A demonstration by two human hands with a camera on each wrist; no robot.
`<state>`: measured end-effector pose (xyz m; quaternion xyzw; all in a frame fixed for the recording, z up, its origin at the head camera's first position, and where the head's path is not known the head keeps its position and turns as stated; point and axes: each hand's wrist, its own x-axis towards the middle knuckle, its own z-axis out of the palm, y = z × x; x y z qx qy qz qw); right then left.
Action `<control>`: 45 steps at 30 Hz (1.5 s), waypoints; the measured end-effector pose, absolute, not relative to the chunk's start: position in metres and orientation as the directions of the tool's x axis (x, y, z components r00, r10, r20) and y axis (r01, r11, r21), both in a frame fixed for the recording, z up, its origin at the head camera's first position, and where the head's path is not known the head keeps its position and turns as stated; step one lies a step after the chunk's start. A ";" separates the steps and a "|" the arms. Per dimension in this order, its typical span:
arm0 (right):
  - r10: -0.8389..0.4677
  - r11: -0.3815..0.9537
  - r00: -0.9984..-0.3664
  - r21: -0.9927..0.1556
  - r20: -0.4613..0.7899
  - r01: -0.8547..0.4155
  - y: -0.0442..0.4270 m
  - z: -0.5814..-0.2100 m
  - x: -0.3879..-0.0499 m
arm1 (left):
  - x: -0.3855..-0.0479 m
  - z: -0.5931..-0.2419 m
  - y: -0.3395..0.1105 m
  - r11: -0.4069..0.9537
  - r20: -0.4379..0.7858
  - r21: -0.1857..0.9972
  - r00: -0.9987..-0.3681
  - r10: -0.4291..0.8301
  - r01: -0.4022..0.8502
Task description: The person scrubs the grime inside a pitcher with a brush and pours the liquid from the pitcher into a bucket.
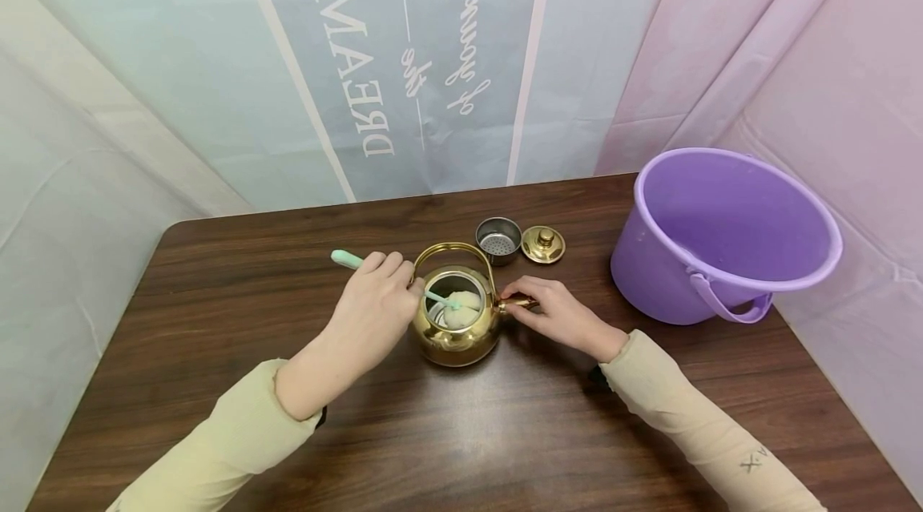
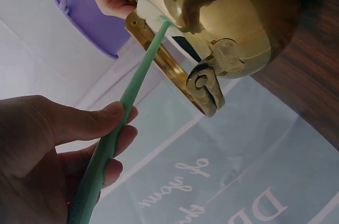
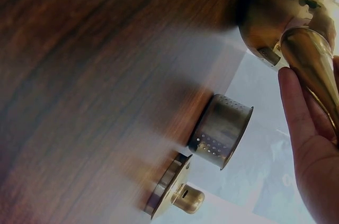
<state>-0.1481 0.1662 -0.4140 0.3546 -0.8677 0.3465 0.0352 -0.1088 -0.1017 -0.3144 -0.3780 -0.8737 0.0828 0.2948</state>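
A gold teapot (image 1: 454, 350) stands upright on the wooden table, its lid off and its hoop handle (image 1: 450, 246) raised. My left hand (image 1: 378, 300) grips the mint-green handle of a cleaning brush (image 2: 140, 70), thumb on one side and fingers on the other. Its pale, fluffy head (image 1: 463, 310) is inside the teapot's mouth. On the other side, my right hand (image 1: 558, 313) holds the teapot by its spout (image 3: 310, 57), with thumb and fingers around it. The brush head's underside is hidden inside the pot.
Behind the teapot sit a perforated metal strainer (image 1: 498, 239) and a gold lid (image 1: 544, 244), side by side. A large purple bucket (image 1: 649, 264) stands at the right of the table (image 1: 238, 288). A printed cloth (image 1: 447, 135) hangs along the back edge.
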 end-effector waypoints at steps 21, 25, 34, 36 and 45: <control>-0.587 0.510 -0.751 -0.582 0.302 -0.634 0.167 -0.413 -0.147 | -0.117 -0.320 -0.105 0.736 0.528 -0.315 -0.535 0.660 0.599; -0.589 0.505 -0.748 -0.583 0.306 -0.637 0.167 -0.413 -0.147 | -0.118 -0.322 -0.107 0.743 0.541 -0.304 -0.534 0.649 0.596; -0.589 0.498 -0.744 -0.583 0.317 -0.642 0.167 -0.414 -0.147 | -0.118 -0.322 -0.109 0.760 0.552 -0.304 -0.544 0.632 0.574; -0.589 0.497 -0.743 -0.583 0.317 -0.643 0.167 -0.414 -0.146 | -0.117 -0.322 -0.110 0.761 0.553 -0.304 -0.545 0.630 0.573; -0.591 0.504 -0.748 -0.586 0.302 -0.635 0.166 -0.413 -0.146 | -0.117 -0.322 -0.109 0.762 0.551 -0.296 -0.548 0.629 0.576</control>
